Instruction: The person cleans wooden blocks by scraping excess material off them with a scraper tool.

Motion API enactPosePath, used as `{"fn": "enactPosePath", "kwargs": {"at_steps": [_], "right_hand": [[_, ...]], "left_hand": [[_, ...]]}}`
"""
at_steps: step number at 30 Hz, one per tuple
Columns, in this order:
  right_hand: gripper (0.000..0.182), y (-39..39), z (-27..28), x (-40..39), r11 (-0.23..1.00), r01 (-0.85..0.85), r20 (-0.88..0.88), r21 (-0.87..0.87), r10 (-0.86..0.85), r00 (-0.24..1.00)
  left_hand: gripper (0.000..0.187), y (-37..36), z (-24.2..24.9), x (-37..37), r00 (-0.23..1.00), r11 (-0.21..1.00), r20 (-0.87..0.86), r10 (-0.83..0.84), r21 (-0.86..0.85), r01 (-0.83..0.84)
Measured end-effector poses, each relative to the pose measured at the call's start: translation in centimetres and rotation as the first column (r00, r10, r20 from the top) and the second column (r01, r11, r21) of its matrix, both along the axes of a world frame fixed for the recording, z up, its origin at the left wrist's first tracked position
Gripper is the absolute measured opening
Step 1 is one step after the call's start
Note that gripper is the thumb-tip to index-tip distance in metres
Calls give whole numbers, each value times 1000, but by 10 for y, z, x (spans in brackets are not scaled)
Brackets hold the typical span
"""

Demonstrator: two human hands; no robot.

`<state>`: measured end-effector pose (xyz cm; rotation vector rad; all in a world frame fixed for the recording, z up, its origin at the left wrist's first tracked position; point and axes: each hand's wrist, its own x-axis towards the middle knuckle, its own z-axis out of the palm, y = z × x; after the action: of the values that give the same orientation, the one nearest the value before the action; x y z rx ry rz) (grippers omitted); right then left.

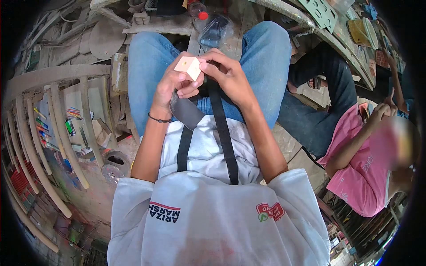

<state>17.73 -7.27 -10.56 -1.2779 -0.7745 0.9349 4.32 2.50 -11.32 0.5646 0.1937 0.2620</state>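
A small pale wooden block with a round hole in its top face and a mark or hole in a side face is held above my lap, between my knees. My left hand has its fingers wrapped around the block from the left and below. From under that hand hangs a dark grey flexible strip, like sandpaper; how it is held is hidden. My right hand pinches the block's right edge, thumb and fingertips against it. Two black straps run down over my white shirt.
Ahead stands a worn wooden bench with a red-capped bottle and a dark plastic-wrapped item. A slatted wooden chair back is at my left. On the right sits a person in a pink shirt, hands together.
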Motion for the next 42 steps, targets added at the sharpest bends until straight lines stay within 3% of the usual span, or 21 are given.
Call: {"fn": "enactPosePath", "kwargs": {"at_steps": [2, 7, 9, 17, 20, 25, 30, 32, 34, 40, 42], "right_hand": [[17, -2, 6, 3, 991, -74, 16, -113, 77, 997], [18, -1, 2, 0, 995, -36, 54, -93, 41, 998], [21, -1, 2, 1, 995, -8, 76, -97, 15, 997], [16, 1, 2, -1, 981, 26, 141, -191, 1, 990], [13, 4, -3, -5, 991, 130, 253, -43, -115, 961], [12, 4, -15, -5, 976, 201, 177, -80, -185, 967], [26, 4, -20, 0, 969, 169, 43, -183, -164, 985], [24, 6, -23, 0, 972, 164, 80, -169, -152, 985], [21, 8, -23, 0, 976, 139, -13, -166, -143, 990], [11, 5, -21, 1, 964, 120, 123, -239, -93, 988], [9, 10, -20, 1, 955, 204, 75, -215, -192, 979]], "left_hand": [[44, 0, -1, 1, 1000, 999, 25, -4, -42, 5], [45, -2, -1, 2, 1000, 986, 16, -14, -168, 16], [43, -2, -4, 4, 990, 958, 129, -54, -275, 88], [41, -1, -10, 1, 987, 920, 152, -54, -376, 109], [50, 1, -15, 1, 985, 891, 172, -12, -446, 89], [45, 4, -12, 6, 961, 894, 277, 12, -434, 115], [37, 5, -7, 5, 984, 924, 157, 82, -383, -15], [38, 6, -9, 4, 974, 919, 210, 86, -393, 4], [38, 8, -9, 4, 976, 925, 188, 112, -378, -33], [33, 7, -11, 2, 971, 943, 189, 145, -324, -77], [33, 7, -8, 2, 980, 954, 153, 131, -287, -83]]}}
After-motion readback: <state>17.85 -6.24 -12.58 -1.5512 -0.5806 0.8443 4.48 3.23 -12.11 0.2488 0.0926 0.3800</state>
